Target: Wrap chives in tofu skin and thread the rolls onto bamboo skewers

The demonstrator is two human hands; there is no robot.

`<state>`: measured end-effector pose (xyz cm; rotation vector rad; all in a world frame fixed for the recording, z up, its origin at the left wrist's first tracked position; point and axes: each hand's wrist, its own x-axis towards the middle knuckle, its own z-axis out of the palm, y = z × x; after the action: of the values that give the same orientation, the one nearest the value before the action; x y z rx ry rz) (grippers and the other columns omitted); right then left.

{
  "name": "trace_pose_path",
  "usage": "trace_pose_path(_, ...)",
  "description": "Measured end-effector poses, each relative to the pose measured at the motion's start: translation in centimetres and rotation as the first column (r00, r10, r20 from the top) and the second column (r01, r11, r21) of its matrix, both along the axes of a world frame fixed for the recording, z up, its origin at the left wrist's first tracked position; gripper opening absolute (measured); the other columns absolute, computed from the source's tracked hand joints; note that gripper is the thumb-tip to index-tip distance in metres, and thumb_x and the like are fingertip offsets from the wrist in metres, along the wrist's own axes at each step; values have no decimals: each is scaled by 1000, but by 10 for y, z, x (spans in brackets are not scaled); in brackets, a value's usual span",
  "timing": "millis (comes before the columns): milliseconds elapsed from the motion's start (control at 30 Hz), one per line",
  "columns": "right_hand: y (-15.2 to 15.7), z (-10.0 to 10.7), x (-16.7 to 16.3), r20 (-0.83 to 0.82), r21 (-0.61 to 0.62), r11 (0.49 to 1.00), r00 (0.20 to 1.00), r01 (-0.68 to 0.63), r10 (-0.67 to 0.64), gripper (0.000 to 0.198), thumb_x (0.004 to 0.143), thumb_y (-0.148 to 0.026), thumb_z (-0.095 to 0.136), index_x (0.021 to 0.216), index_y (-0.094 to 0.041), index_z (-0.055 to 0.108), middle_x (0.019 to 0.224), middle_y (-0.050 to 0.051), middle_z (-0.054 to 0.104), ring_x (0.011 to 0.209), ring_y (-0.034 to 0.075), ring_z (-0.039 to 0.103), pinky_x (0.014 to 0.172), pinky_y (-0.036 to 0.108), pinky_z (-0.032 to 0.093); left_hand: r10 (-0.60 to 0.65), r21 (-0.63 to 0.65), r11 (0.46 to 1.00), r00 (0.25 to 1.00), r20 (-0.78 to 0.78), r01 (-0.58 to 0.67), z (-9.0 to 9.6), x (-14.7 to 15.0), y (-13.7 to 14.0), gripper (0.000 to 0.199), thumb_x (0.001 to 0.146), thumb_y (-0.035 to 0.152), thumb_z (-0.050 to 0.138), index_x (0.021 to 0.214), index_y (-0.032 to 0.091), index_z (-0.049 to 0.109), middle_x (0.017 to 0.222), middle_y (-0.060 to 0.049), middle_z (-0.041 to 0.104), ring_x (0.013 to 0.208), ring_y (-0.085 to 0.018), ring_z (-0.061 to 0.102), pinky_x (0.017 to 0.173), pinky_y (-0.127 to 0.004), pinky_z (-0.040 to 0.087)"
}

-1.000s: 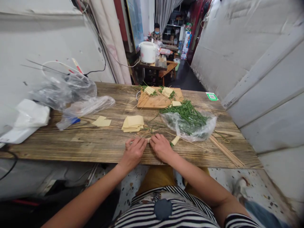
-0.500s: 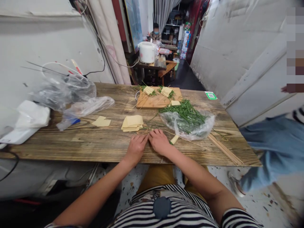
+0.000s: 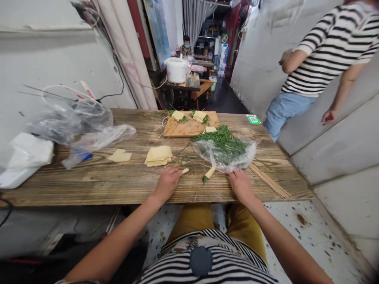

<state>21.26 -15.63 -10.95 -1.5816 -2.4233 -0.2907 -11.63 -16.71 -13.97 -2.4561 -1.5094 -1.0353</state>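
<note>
My left hand [image 3: 169,181] is closed on a small pale tofu-skin roll [image 3: 185,170], with green chive ends sticking out at its right. To the right, my right hand [image 3: 240,183] rests at the front edge of a clear plastic bag [image 3: 250,152], fingers bent together; what lies under them is hidden. Between both hands a second chive roll [image 3: 209,173] lies on the wood. A thin stick [image 3: 202,164] lies just behind that roll, running toward my right hand. Left of these sits a stack of tofu-skin sheets [image 3: 158,156]. Loose chives [image 3: 223,140] are heaped on the bag.
A cutting board [image 3: 189,129] at the back bears two chive bundles topped with tofu skin. Bare skewers [image 3: 271,181] lie at the right end. Loose sheets [image 3: 120,155] and crumpled plastic bags [image 3: 79,122] are on the left. A person in stripes [image 3: 331,51] stands beyond the right edge.
My hands have moved apart: the right has gone right to the bag's edge, and the left now shows the roll in its fingers. The person at the right has come further into view.
</note>
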Motion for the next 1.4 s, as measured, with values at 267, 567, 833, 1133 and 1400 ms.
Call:
trace_pose_path(267,3,-3,-4,-274,-166,965,950,-203,153,32,98,-17,37,94,-17,69,87,6,60,81,18,51,72,27,38,138,-61,987,980,-144,-148,8,24,8,34,96,20,41,82,15,71,73,-8,62,72,-20,54,66,-32,43)
trace_pose_path(567,-24,-4,-27,-386,-204,938,904,-280,186,28,97,-14,40,83,-16,65,81,3,55,76,15,48,68,25,35,87,-6,996,984,-158,-89,1,16,9,37,99,21,33,113,16,67,76,-7,59,76,-19,52,69,-31,42)
trace_pose_path(833,-29,-2,-30,-365,-261,930,918,-260,155,26,97,-13,41,85,-15,63,84,3,54,76,14,48,68,24,34,61,-9,998,993,-100,-63,-1,17,12,38,99,23,34,107,13,70,83,-9,62,79,-19,53,72,-31,44)
trace_pose_path(1133,-29,2,-34,-352,-273,932,927,-237,133,27,97,-14,41,81,-15,63,80,3,53,73,14,47,66,24,33,40,24,999,999,-33,-39,-10,13,14,34,96,17,37,108,16,69,84,-9,65,79,-19,54,73,-32,47)
trace_pose_path(1400,-34,9,-45,-343,-325,922,935,-210,92,25,92,-8,44,77,-16,62,78,2,52,69,13,45,62,23,31,1,5,1000,1000,1,-1,-7,14,14,34,95,15,38,110,16,69,88,-10,67,79,-19,55,74,-34,48)
